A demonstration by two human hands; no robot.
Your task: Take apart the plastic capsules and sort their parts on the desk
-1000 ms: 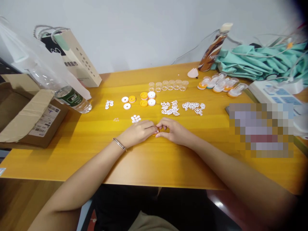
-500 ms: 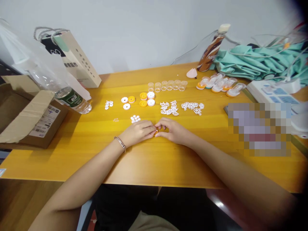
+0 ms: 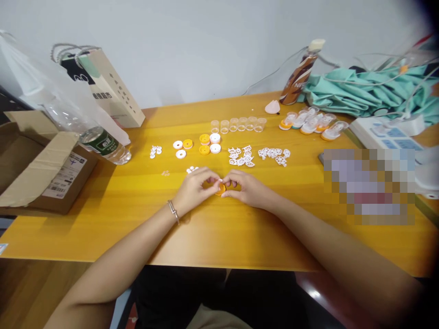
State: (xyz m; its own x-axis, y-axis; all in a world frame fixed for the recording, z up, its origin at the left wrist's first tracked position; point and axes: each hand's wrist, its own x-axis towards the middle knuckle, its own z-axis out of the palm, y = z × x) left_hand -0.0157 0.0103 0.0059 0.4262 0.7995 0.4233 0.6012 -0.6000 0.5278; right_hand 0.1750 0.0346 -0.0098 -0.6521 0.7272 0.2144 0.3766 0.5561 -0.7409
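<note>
Close to the middle of the table, my right hand [image 3: 247, 186] is closed, thumb and fingers gripping the edge of a small orange round cap [image 3: 220, 189]. My left hand [image 3: 200, 186] pinches thumb against index finger right at the cap's upper left side. A tiny white piece [image 3: 221, 180] shows at those left fingertips; its shape is too small to make out. Just behind my left hand are small white discs [image 3: 192, 169], partly covered by it. White and orange round caps [image 3: 210, 143] stand farther back, with white spoked pieces [image 3: 241, 156] to their right.
Clear cups [image 3: 242, 124] stand in a row at the back, assembled clear-topped pieces [image 3: 307, 121] to their right. A water bottle [image 3: 104, 144] and cardboard box [image 3: 73, 183] are at left. A brown drink bottle [image 3: 298, 77], green cloth [image 3: 360, 91] and power strip [image 3: 384, 132] are at right.
My left hand has shifted its fingers into a thumb-and-index pinch, uncovering more of the orange cap. My right hand stays nearly in place, holding the cap.
</note>
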